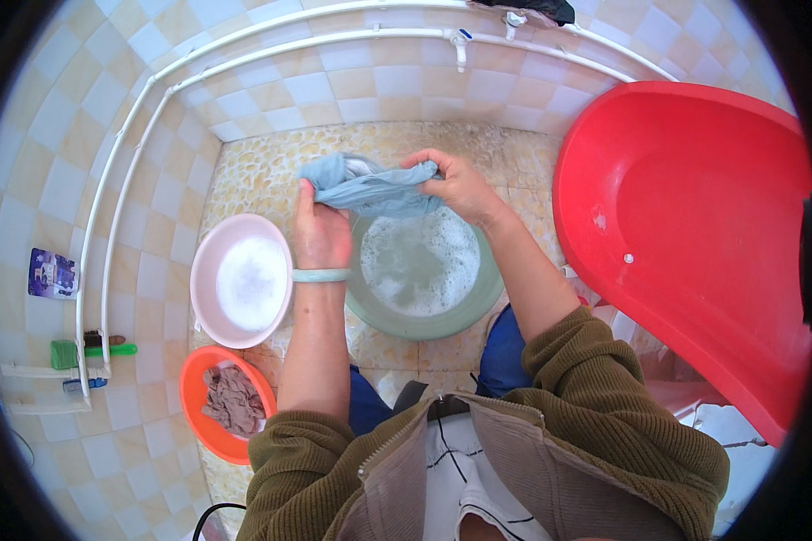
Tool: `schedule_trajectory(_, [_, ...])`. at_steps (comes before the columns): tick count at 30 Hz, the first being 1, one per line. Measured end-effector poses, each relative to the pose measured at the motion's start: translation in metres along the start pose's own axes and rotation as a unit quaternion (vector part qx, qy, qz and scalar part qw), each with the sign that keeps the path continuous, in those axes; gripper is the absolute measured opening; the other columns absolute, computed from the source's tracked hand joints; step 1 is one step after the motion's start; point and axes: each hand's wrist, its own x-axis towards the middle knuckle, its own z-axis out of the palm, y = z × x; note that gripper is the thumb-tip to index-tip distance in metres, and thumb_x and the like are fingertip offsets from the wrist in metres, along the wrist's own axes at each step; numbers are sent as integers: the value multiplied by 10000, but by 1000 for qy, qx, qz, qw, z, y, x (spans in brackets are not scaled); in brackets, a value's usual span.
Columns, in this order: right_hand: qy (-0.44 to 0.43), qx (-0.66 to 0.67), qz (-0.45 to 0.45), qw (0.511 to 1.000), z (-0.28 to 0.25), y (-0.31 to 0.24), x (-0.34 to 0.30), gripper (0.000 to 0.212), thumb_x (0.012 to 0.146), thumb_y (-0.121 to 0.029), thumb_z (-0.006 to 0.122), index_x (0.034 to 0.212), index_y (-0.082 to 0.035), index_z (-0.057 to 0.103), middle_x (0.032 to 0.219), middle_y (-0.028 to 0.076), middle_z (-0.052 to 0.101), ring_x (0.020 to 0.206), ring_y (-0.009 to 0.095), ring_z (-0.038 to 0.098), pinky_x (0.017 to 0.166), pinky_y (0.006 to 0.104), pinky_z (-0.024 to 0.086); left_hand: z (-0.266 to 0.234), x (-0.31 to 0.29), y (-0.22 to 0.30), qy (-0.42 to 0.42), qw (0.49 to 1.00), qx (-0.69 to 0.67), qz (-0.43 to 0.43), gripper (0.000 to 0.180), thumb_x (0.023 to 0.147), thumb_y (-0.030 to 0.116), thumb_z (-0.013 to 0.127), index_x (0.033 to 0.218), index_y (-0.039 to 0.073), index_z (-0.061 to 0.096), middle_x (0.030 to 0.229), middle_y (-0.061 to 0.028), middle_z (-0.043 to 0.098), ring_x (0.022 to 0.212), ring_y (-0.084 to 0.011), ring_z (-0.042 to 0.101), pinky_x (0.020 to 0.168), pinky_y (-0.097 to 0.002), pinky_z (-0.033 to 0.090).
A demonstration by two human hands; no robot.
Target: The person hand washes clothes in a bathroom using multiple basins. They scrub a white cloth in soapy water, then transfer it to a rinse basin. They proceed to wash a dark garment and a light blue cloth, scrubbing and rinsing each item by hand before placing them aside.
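Observation:
A light blue cloth (383,191), bunched and creased, is stretched between my two hands. My left hand (320,225) grips its left end, thumb on top, with a pale bangle on the wrist. At the other end, my right hand (456,185) pinches the fabric between thumb and fingers. Below and just nearer than the cloth is a green basin (478,302) of sudsy water, the foam (419,261) spread over its surface. Whether the cloth is a garment or a towel cannot be told.
Left of the green basin sits a pink basin (206,302) with white suds. Nearer stands an orange basin (194,410) holding brown cloth (235,399). A large red tub (686,207) leans in from the right. White pipes with a tap (461,50) run along the tiled wall.

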Motion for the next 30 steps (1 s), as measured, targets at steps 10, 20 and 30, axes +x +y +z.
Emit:
schedule_trajectory(10, [-222,-217,82,947,33,-9,-19,273,865,-258,635,995,-21,665,1054,50,639,1028,151,556,873,311,449,1,-3,32,-101,979,-174,-39,493,1000,374,329,1338,26,416,1330,-156,477,1239,-308,453,1050,-509,348])
schedule_trajectory(20, [53,140,49,988,32,-1,-2,403,922,-394,551,1164,-73,578,1070,45,616,973,139,572,836,311,456,-3,-14,28,-152,984,-10,-93,509,911,316,587,1318,48,442,1244,-121,558,1084,-276,587,633,-288,537])
schedule_trajectory(30, [90,340,-48,935,17,-16,0,367,837,-56,610,1195,-20,538,1060,105,613,968,197,606,865,333,500,30,-24,28,-90,896,421,-109,628,758,56,700,1301,66,384,1069,-88,518,637,-109,542,460,-201,413])
